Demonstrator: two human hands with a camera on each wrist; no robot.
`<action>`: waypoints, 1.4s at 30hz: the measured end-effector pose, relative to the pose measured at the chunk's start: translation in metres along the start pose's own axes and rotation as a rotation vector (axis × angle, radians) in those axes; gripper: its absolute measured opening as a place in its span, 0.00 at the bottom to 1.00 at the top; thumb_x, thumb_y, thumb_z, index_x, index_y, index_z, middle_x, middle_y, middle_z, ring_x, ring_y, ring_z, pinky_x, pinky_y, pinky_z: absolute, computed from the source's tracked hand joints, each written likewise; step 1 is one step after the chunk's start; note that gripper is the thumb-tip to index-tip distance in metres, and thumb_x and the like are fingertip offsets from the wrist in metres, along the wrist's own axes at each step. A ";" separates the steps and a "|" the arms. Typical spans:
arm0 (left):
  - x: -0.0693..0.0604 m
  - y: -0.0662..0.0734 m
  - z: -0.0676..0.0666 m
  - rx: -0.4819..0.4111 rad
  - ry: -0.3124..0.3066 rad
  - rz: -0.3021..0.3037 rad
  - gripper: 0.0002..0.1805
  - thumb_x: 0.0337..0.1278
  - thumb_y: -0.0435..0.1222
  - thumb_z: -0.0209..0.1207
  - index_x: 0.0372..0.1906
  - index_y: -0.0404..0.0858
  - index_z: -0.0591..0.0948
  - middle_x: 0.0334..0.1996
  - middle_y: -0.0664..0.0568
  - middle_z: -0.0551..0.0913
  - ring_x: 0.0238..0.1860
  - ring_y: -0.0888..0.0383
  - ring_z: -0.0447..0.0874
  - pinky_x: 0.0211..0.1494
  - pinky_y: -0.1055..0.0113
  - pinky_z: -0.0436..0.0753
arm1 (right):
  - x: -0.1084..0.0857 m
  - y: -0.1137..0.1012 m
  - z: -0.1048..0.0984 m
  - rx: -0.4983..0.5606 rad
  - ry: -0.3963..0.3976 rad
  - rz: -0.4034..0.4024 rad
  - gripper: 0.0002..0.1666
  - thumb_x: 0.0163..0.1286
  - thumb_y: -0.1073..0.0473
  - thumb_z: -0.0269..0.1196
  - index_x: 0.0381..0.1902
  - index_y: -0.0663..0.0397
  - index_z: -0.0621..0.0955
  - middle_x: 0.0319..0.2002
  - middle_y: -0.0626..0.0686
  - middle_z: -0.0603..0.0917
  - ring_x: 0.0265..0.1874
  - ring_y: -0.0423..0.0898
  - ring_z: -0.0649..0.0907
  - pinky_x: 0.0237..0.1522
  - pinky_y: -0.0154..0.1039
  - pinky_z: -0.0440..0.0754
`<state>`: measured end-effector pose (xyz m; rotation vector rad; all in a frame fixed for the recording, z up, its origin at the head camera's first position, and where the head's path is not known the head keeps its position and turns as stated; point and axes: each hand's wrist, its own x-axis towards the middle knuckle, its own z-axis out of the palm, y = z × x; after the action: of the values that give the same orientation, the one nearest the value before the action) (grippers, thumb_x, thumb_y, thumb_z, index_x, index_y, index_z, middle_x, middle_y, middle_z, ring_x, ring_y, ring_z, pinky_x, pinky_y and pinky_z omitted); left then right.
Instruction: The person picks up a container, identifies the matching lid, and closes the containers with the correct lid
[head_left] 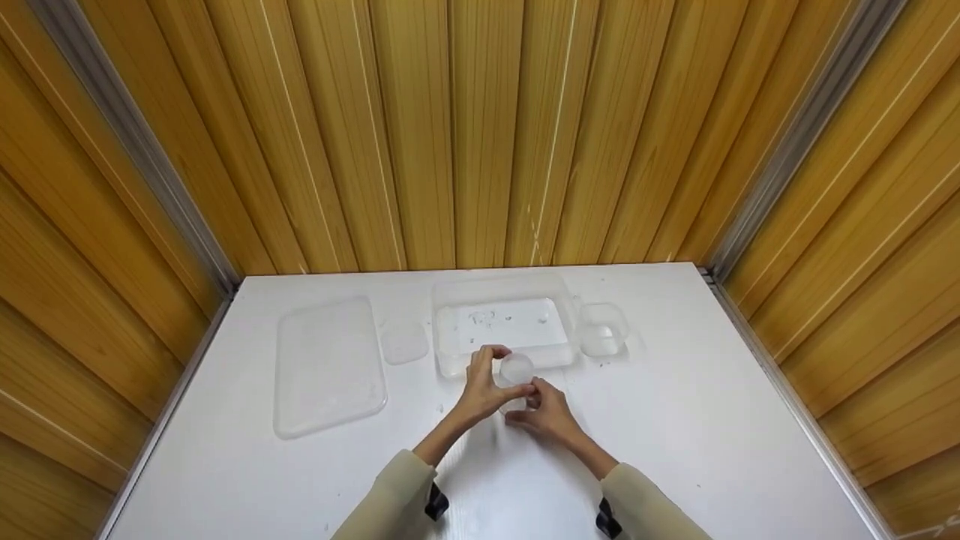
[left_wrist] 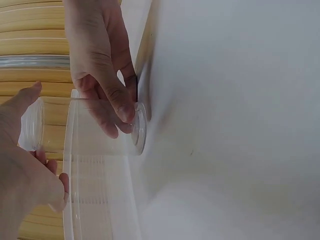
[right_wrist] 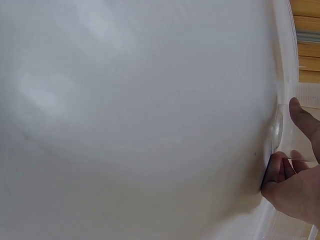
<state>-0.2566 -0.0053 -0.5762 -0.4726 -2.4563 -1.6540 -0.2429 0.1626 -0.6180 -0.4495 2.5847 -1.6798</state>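
Note:
A clear plastic jar [left_wrist: 92,125] stands upright low over the white table, a whitish translucent lid [head_left: 516,367] at its top. My left hand [head_left: 482,390] grips the lid end, thumb on one side and fingers on the other. Lower down, my right hand [head_left: 553,414] holds the jar near its base, with the thumb along the wall in the left wrist view. At the right wrist view's edge, only the jar's base [right_wrist: 278,131] and part of the right hand [right_wrist: 295,187] show. Whether the base touches the table is unclear.
Just behind the hands is a large clear plastic box [head_left: 504,356]. A small clear container [head_left: 602,330] stands to its right. On the left lie a large translucent lid [head_left: 330,367] and a small lid [head_left: 405,343]. Wood-look panels [head_left: 480,135] enclose the white table [head_left: 675,450].

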 end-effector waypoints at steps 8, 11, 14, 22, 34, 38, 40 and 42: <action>0.004 -0.005 -0.009 0.013 -0.083 0.077 0.33 0.45 0.40 0.76 0.58 0.35 0.78 0.57 0.43 0.81 0.59 0.44 0.72 0.66 0.51 0.64 | 0.004 0.008 0.001 -0.020 0.004 0.015 0.31 0.54 0.63 0.79 0.54 0.67 0.79 0.49 0.65 0.86 0.53 0.62 0.85 0.58 0.55 0.85; 0.005 -0.007 -0.012 0.012 -0.118 0.093 0.33 0.45 0.39 0.74 0.60 0.36 0.79 0.58 0.44 0.82 0.60 0.44 0.72 0.65 0.50 0.64 | 0.003 0.007 0.002 -0.022 0.006 0.022 0.31 0.54 0.63 0.79 0.54 0.67 0.79 0.49 0.64 0.86 0.53 0.62 0.85 0.58 0.55 0.85; 0.006 -0.007 -0.015 0.000 -0.157 0.083 0.33 0.45 0.37 0.72 0.62 0.38 0.79 0.60 0.45 0.81 0.62 0.46 0.72 0.65 0.50 0.63 | 0.003 0.006 0.002 -0.032 0.006 0.023 0.32 0.54 0.63 0.79 0.55 0.68 0.79 0.48 0.65 0.86 0.53 0.62 0.85 0.57 0.56 0.85; 0.009 -0.005 -0.017 -0.054 -0.231 0.024 0.39 0.47 0.38 0.73 0.69 0.40 0.74 0.64 0.45 0.78 0.63 0.48 0.69 0.64 0.52 0.65 | 0.005 0.004 0.002 -0.008 -0.011 0.058 0.30 0.55 0.63 0.79 0.53 0.66 0.79 0.48 0.62 0.86 0.52 0.58 0.85 0.57 0.51 0.86; -0.001 -0.002 -0.003 -0.028 -0.006 0.021 0.44 0.36 0.42 0.83 0.58 0.34 0.70 0.55 0.42 0.74 0.60 0.48 0.67 0.65 0.52 0.66 | 0.004 0.005 0.000 -0.063 0.012 0.039 0.27 0.52 0.62 0.80 0.47 0.63 0.81 0.45 0.58 0.87 0.44 0.45 0.83 0.49 0.39 0.84; -0.001 0.000 0.001 -0.013 0.015 0.018 0.42 0.36 0.43 0.82 0.56 0.34 0.71 0.53 0.45 0.74 0.58 0.49 0.69 0.64 0.55 0.66 | 0.003 0.003 0.000 -0.041 0.021 0.038 0.28 0.52 0.64 0.80 0.48 0.65 0.81 0.46 0.60 0.87 0.46 0.48 0.84 0.51 0.44 0.86; -0.001 0.000 0.001 -0.008 0.020 0.023 0.40 0.38 0.42 0.82 0.55 0.34 0.72 0.53 0.44 0.75 0.58 0.48 0.70 0.64 0.54 0.66 | 0.003 0.003 0.000 -0.020 0.019 0.038 0.29 0.52 0.65 0.80 0.49 0.67 0.80 0.48 0.62 0.86 0.49 0.52 0.85 0.53 0.48 0.87; -0.001 0.000 0.000 -0.013 0.017 0.024 0.38 0.41 0.41 0.81 0.55 0.34 0.72 0.53 0.44 0.76 0.58 0.47 0.70 0.65 0.54 0.65 | 0.002 0.003 0.001 -0.002 0.015 0.037 0.30 0.52 0.65 0.79 0.51 0.68 0.79 0.49 0.64 0.86 0.52 0.57 0.86 0.54 0.51 0.87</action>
<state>-0.2557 -0.0051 -0.5763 -0.4857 -2.4199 -1.6589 -0.2457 0.1626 -0.6209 -0.3873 2.5886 -1.6760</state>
